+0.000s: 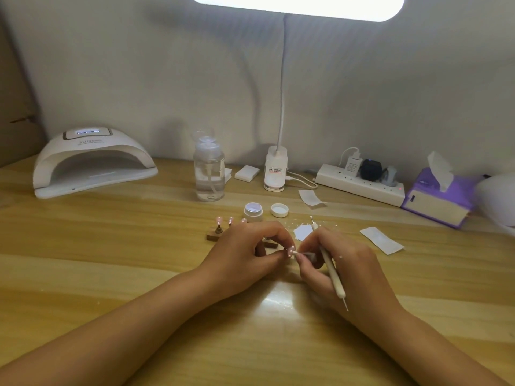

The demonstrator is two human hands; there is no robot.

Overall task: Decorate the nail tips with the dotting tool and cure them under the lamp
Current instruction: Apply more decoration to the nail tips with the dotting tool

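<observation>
The left hand (250,247) pinches one pink nail tip (291,250) between thumb and curled fingers, just above the table (139,274), and white dots show on its face. The right hand (344,264) meets it fingertip to fingertip. Its fingers are closed on the dotting tool (330,267), which lies slanted along the hand with neither point on the tip. The same fingertips nip a small white scrap (306,256) right against the nail; I cannot tell whether it is a wipe or something else. My worry is those dots. They look uncured, so a rub from the scrap or a shifting thumb would likely smear them, and so small a pinch could let the tip twist or drop face down. Just beyond the right knuckles lies a puddle of white gel (303,232), near enough for the tool's far point or a finger to drag through it. Behind the left hand, other nail tips (218,220) stand on wooden stands (214,235) next to an open pot (253,211), and a careless pull back could tip them. The curing lamp (92,160) sits well off to the left of the grip, so carrying the wet tip there calls for care.
</observation>
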